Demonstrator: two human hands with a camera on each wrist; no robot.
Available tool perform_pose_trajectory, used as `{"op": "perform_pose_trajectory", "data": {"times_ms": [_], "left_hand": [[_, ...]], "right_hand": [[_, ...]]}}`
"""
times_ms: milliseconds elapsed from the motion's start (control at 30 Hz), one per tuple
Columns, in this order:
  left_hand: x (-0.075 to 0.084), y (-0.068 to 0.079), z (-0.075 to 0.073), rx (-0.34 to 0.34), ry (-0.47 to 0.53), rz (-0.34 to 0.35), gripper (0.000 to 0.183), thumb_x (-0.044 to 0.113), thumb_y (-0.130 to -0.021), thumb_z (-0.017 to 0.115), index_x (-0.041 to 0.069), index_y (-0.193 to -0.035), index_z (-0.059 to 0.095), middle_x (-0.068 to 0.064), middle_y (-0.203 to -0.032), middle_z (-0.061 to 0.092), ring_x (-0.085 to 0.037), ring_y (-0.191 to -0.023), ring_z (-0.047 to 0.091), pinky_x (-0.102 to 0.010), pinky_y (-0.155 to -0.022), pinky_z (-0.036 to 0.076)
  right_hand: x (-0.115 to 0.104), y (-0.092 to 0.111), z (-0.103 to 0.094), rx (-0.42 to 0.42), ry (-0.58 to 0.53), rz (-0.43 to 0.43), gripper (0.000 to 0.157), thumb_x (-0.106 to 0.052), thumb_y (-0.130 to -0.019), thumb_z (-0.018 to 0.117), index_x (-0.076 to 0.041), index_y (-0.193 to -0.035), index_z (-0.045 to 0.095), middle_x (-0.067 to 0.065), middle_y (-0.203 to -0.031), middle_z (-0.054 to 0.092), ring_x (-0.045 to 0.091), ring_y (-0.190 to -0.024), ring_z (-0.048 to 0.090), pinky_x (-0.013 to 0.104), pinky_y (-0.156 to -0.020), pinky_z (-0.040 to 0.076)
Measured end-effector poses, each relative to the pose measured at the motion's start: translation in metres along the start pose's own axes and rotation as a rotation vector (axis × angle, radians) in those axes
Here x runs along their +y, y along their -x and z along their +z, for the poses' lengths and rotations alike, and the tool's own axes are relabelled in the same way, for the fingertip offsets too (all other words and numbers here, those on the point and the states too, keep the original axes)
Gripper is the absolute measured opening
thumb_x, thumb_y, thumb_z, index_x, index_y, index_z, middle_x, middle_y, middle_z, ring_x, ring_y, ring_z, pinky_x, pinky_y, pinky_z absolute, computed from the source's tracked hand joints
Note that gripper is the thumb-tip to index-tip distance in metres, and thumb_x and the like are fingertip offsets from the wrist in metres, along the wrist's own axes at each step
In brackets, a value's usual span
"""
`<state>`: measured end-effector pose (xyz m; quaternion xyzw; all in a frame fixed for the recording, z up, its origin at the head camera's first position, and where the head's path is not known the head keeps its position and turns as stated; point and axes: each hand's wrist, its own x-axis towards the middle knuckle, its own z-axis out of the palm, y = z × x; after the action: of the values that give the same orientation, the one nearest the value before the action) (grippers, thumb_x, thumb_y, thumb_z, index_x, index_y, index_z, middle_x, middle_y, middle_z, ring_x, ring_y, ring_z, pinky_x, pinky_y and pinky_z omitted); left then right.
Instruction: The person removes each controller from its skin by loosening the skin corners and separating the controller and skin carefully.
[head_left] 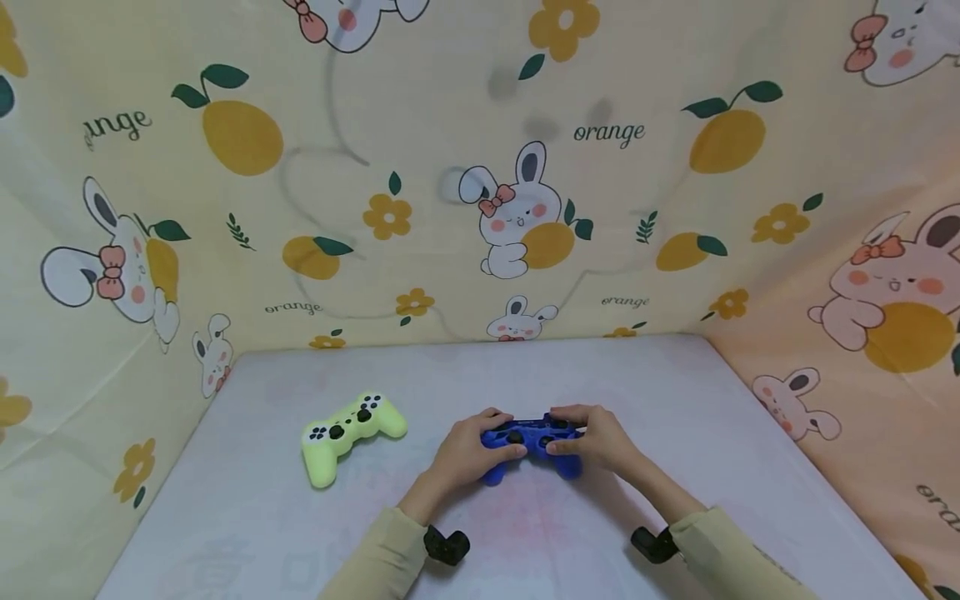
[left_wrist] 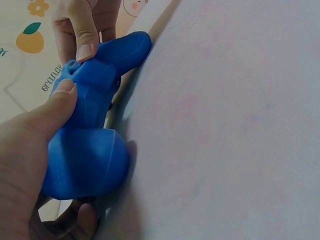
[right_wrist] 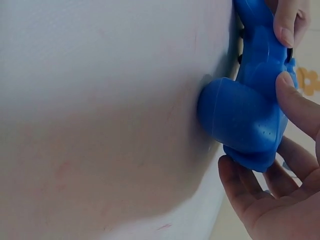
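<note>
A pale bench (head_left: 637, 387) stands before a printed backdrop (head_left: 435, 108), which also closes off both sides. Near the middle of the bench is a blue game controller (head_left: 532, 432); whether the bench bears part of its weight cannot be told. The left-hand grip (head_left: 465, 452) and right-hand grip (head_left: 604, 439) each pinch one end of the controller between thumb and curled fingers. Likely hazards: if one grip slackened before the other, the controller could twist or drop at that end; the thumbs, close to the black sticks (head_left: 514, 437), might press them unintentionally. A wide sweep of the left forearm could nudge the yellow-green controller (head_left: 351, 428), which lies well apart to the left. The bench surface shows faint pink blotches and the shadows of the arms. The backdrop, creased in places, bears rabbits, oranges, flowers and the word "orange".
</note>
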<state>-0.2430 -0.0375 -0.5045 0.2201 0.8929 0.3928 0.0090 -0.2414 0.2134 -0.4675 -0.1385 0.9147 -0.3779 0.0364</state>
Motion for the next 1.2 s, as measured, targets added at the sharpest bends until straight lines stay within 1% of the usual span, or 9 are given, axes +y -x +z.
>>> {"op": "perform_pose_trajectory", "data": {"times_ms": [200, 333, 433, 567, 700, 767, 867, 1067, 1200], "left_hand": [[-0.001, 0.0, 0.0, 0.005, -0.005, 0.007, 0.07, 0.061, -0.085, 0.067, 0.015, -0.137, 0.06, -0.004, -0.138, 0.056, -0.026, -0.127, 0.05, -0.047, -0.103, 0.04], [0.0, 0.0, 0.001, 0.007, -0.007, 0.019, 0.069, 0.061, -0.085, 0.067, 0.015, -0.137, 0.06, -0.002, -0.136, 0.057, -0.024, -0.126, 0.051, -0.045, -0.103, 0.041], [0.0, 0.001, 0.001, 0.016, -0.019, 0.026, 0.068, 0.061, -0.085, 0.066, 0.015, -0.136, 0.061, -0.003, -0.135, 0.057, -0.027, -0.124, 0.052, -0.046, -0.101, 0.041], [0.002, 0.002, 0.001, 0.031, -0.041, 0.033, 0.068, 0.06, -0.085, 0.067, 0.015, -0.136, 0.061, -0.006, -0.143, 0.051, -0.03, -0.127, 0.045, -0.048, -0.103, 0.039], [0.003, 0.003, 0.001, 0.063, -0.025, 0.085, 0.062, 0.054, -0.087, 0.07, 0.012, -0.133, 0.063, -0.006, -0.146, 0.048, -0.029, -0.135, 0.038, -0.049, -0.108, 0.033], [0.006, 0.002, 0.0, 0.079, 0.0, 0.118, 0.055, 0.047, -0.089, 0.07, 0.01, -0.129, 0.066, -0.007, -0.142, 0.052, -0.027, -0.135, 0.039, -0.048, -0.109, 0.032], [0.01, 0.002, -0.001, 0.098, 0.035, 0.142, 0.042, 0.037, -0.093, 0.069, 0.007, -0.122, 0.07, -0.006, -0.133, 0.059, -0.023, -0.129, 0.048, -0.044, -0.107, 0.035], [0.02, -0.002, -0.003, 0.114, 0.051, 0.122, 0.029, 0.025, -0.094, 0.069, 0.003, -0.113, 0.074, -0.005, -0.117, 0.068, -0.021, -0.118, 0.058, -0.04, -0.101, 0.043], [0.026, -0.007, -0.003, 0.123, 0.053, 0.101, 0.022, 0.019, -0.093, 0.07, 0.003, -0.105, 0.076, -0.004, -0.108, 0.071, -0.022, -0.115, 0.06, -0.04, -0.1, 0.044]], "right_hand": [[0.0, -0.003, 0.0, -0.002, 0.002, 0.021, 0.058, -0.029, -0.073, 0.088, -0.01, -0.124, 0.069, 0.009, -0.129, 0.062, 0.034, -0.114, 0.057, 0.051, -0.092, 0.047], [0.0, -0.003, 0.0, -0.001, 0.011, 0.017, 0.057, -0.03, -0.073, 0.088, -0.009, -0.123, 0.07, 0.01, -0.128, 0.063, 0.034, -0.11, 0.059, 0.052, -0.09, 0.048], [0.0, -0.003, 0.0, -0.002, 0.022, 0.012, 0.057, -0.031, -0.073, 0.088, -0.008, -0.123, 0.07, 0.011, -0.127, 0.063, 0.035, -0.109, 0.06, 0.052, -0.089, 0.049], [0.0, -0.004, -0.001, -0.007, 0.033, 0.015, 0.059, -0.032, -0.073, 0.088, -0.009, -0.123, 0.069, 0.012, -0.126, 0.063, 0.037, -0.109, 0.06, 0.052, -0.089, 0.049], [0.001, -0.005, -0.002, -0.022, 0.043, 0.007, 0.058, -0.033, -0.074, 0.088, -0.009, -0.124, 0.069, 0.013, -0.127, 0.062, 0.036, -0.111, 0.059, 0.052, -0.091, 0.048], [0.0, -0.006, -0.003, -0.028, 0.043, -0.005, 0.057, -0.032, -0.074, 0.087, -0.009, -0.123, 0.07, 0.013, -0.128, 0.062, 0.035, -0.111, 0.059, 0.051, -0.09, 0.049], [0.0, -0.007, -0.004, -0.033, 0.036, -0.017, 0.055, -0.031, -0.074, 0.088, -0.008, -0.121, 0.071, 0.013, -0.126, 0.063, 0.034, -0.11, 0.06, 0.05, -0.09, 0.049], [0.002, -0.007, -0.005, -0.045, 0.038, -0.078, 0.05, -0.029, -0.075, 0.087, -0.006, -0.117, 0.073, 0.012, -0.123, 0.064, 0.035, -0.11, 0.059, 0.051, -0.088, 0.05], [0.002, -0.006, -0.004, -0.052, 0.038, -0.079, 0.048, -0.029, -0.076, 0.086, -0.007, -0.116, 0.073, 0.013, -0.124, 0.063, 0.036, -0.11, 0.058, 0.051, -0.087, 0.05]]}}
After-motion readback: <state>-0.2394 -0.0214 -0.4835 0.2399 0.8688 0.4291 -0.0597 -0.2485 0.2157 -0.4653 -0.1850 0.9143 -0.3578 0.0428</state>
